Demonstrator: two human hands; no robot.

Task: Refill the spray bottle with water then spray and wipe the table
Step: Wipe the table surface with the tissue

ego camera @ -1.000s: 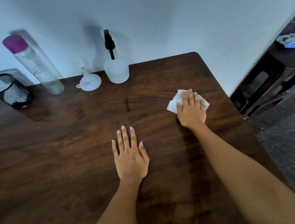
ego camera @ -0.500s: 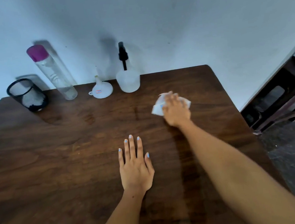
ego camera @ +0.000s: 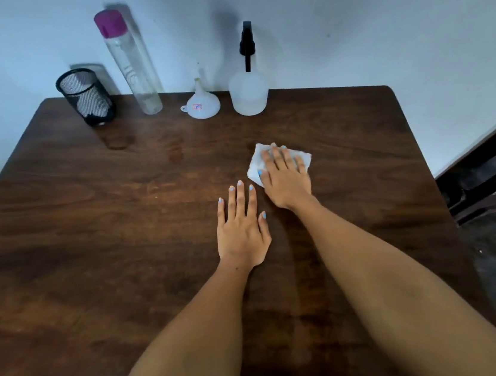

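While both forearms reach in from the near edge, the left hand [ego camera: 241,229] lies flat on the table [ego camera: 90,238], fingers straight and holding nothing. Just beyond and beside it, the right hand [ego camera: 286,180] presses a white cloth [ego camera: 302,157] against the wood with extended fingers; nothing is curled round the cloth, which shows at the hand's far and left margins. Damp patches [ego camera: 175,154] are visible farther back toward the left, apart from the cloth. Along the far edge by the wall stand, left to right, a black mesh cup [ego camera: 85,96], a tall clear bottle with purple cap [ego camera: 131,64], a white funnel [ego camera: 202,106] and the spray bottle [ego camera: 249,91], upright, its black nozzle fitted. Judged from this layout, filling and spraying appear complete and the wiping step is in hand. The next move likely calls for sweeping the cloth leftward and away under steady flat pressure to reach the wet marks, stopping short of the standing items.
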